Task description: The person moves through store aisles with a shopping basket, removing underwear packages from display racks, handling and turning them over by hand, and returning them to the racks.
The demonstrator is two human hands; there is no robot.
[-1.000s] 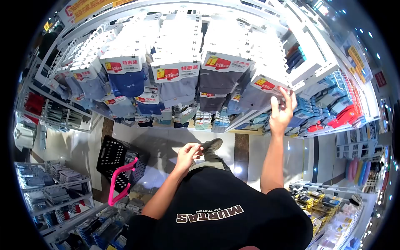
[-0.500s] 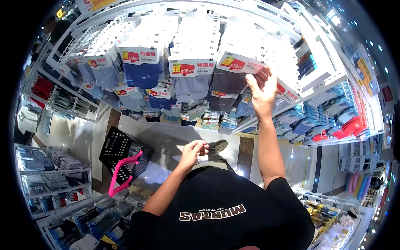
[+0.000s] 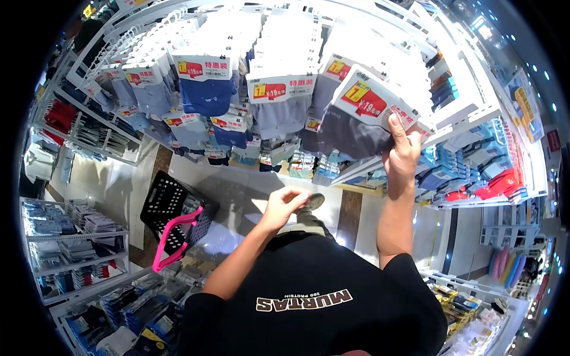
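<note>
My right hand [image 3: 404, 151] grips the right edge of a dark grey garment pack [image 3: 357, 127], thumb on the front of its white card. The pack is tilted and pulled forward from the row of packs on the white rack; whether its hanger is off the rail is too bright to tell. Left of it hang a light grey pack [image 3: 282, 115] and a blue pack [image 3: 205, 98]. My left hand [image 3: 282, 207] is held low before my body, thumb and fingers brought together; anything between them is too small to make out.
On the floor to the left is a black basket [image 3: 159, 204] with a pink handle [image 3: 169, 243]. Stocked shelves [image 3: 77, 270] stand at the lower left, and a bin of yellow packs [image 3: 454, 305] at the lower right. Red items [image 3: 499, 184] hang on the right.
My right hand has gone from touching the packs to gripping the dark grey one, which has swung forward and right. My left hand has shifted slightly right and up.
</note>
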